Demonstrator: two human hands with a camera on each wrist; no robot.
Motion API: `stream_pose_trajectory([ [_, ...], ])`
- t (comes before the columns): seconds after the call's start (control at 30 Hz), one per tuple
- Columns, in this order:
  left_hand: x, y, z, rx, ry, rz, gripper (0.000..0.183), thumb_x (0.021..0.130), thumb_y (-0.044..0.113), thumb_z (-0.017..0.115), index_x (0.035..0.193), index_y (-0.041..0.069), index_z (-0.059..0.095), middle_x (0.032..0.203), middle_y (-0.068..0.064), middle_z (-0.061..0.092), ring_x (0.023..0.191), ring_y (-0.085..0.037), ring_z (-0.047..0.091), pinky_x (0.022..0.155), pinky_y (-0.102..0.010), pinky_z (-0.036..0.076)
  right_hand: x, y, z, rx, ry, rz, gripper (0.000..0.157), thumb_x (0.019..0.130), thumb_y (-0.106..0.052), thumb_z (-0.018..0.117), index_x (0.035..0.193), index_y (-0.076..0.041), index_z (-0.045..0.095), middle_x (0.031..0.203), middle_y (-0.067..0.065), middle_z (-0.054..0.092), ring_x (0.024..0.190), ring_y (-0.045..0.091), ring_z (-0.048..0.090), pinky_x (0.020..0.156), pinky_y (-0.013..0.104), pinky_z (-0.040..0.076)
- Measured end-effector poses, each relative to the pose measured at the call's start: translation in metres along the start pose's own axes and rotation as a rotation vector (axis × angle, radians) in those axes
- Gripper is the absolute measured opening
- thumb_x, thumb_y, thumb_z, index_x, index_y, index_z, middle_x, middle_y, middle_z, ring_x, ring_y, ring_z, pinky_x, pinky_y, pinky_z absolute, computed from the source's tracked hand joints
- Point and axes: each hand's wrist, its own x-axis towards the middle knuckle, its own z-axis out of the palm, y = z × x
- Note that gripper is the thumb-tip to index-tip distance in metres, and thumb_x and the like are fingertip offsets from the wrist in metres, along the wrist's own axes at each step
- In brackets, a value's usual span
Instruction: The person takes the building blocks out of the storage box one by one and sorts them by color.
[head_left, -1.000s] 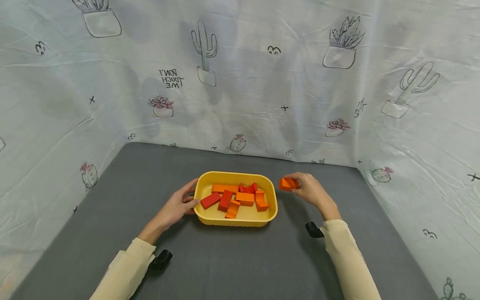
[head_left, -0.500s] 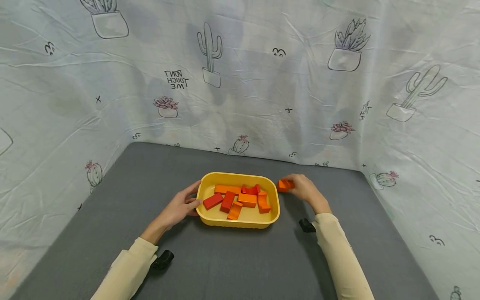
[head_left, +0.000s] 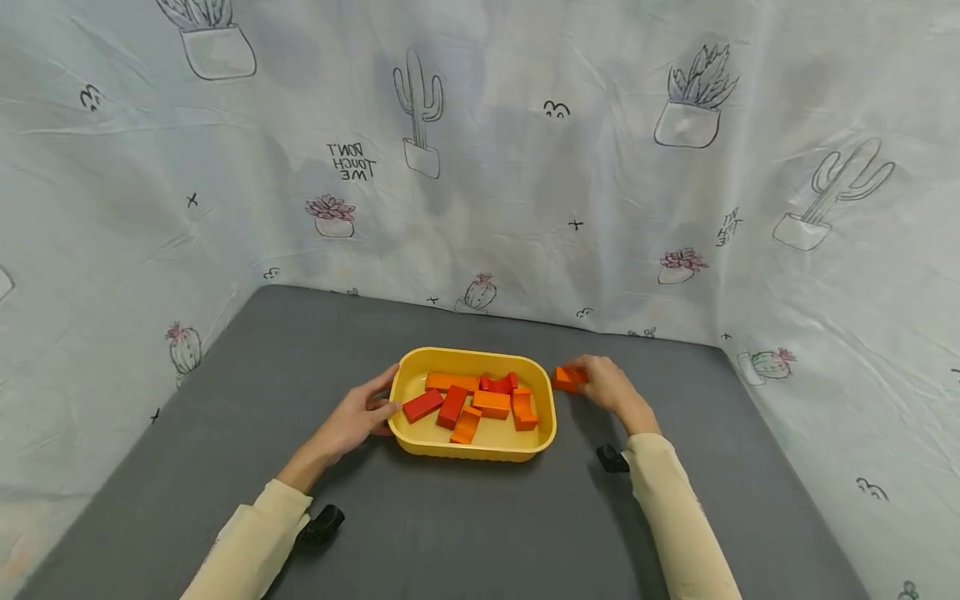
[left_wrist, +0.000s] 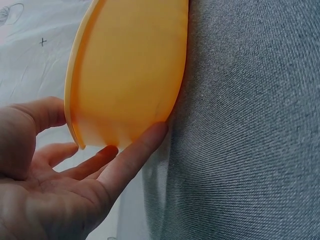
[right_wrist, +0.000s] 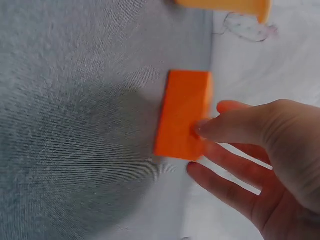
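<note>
A yellow plastic tub (head_left: 472,452) stands on the grey table. My left hand (head_left: 351,421) holds its left end, thumb at the rim and fingertips against the outer wall. In the left wrist view the fingers (left_wrist: 135,155) reach under that end of the tub (left_wrist: 130,65). Just right of the tub, my right hand (head_left: 607,385) pinches an orange toy block (head_left: 567,379) between thumb and fingers. The right wrist view shows this block (right_wrist: 182,112) low at the table surface; its underside contact is hard to tell.
Inside the tub lie several toy blocks, among them a red block (head_left: 423,406), an orange block (head_left: 491,405), an arched red block (head_left: 498,384) and an arched orange block (head_left: 523,410). A white curtain (head_left: 510,167) with cactus drawings borders the table (head_left: 465,533).
My right hand has lowered the orange block and moved it slightly left, closer to the tub. The left hand stays at the tub's end. The head view has shifted a little.
</note>
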Motion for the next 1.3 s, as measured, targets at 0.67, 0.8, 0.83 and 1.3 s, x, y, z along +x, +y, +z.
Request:
stream_pose_trajectory([
  [0.67, 0.005, 0.0, -0.002, 0.01, -0.01, 0.01, 0.063, 0.094, 0.009, 0.049, 0.146, 0.018, 0.014, 0.146, -0.017, 0.021, 0.109, -0.04, 0.05, 0.069, -0.037, 0.055, -0.036, -0.091, -0.003, 0.02, -0.001, -0.3, 0.034, 0.077, -0.011, 0.071, 0.11, -0.01, 0.065, 0.107, 0.001, 0.064, 0.094, 0.017, 0.06, 0.078, 0.031, 0.051],
  [0.8, 0.004, 0.002, -0.003, 0.011, -0.002, 0.017, 0.062, 0.094, 0.008, 0.048, 0.146, 0.017, 0.015, 0.146, -0.017, 0.022, 0.108, -0.039, 0.051, 0.069, -0.036, 0.055, -0.035, -0.1, 0.004, -0.007, -0.055, -0.318, 0.03, 0.076, -0.012, 0.072, 0.106, -0.013, 0.067, 0.104, -0.002, 0.063, 0.087, 0.015, 0.06, 0.075, 0.029, 0.051],
  [0.83, 0.004, 0.002, -0.003, 0.01, -0.005, 0.017, 0.062, 0.094, 0.008, 0.048, 0.146, 0.017, 0.015, 0.146, -0.017, 0.022, 0.108, -0.039, 0.051, 0.069, -0.036, 0.055, -0.034, -0.102, 0.005, -0.018, -0.075, -0.316, 0.028, 0.077, -0.011, 0.072, 0.104, -0.014, 0.067, 0.103, -0.002, 0.063, 0.084, 0.014, 0.059, 0.073, 0.028, 0.05],
  [1.3, 0.007, 0.004, -0.001, 0.006, -0.028, 0.01, 0.063, 0.093, 0.008, 0.049, 0.146, 0.018, 0.014, 0.145, -0.018, 0.024, 0.107, -0.038, 0.052, 0.071, -0.04, 0.054, -0.022, -0.107, 0.02, -0.242, -0.121, -0.259, 0.016, 0.077, -0.001, 0.066, 0.082, -0.016, 0.072, 0.083, -0.004, 0.065, 0.071, 0.011, 0.056, 0.062, 0.028, 0.049],
])
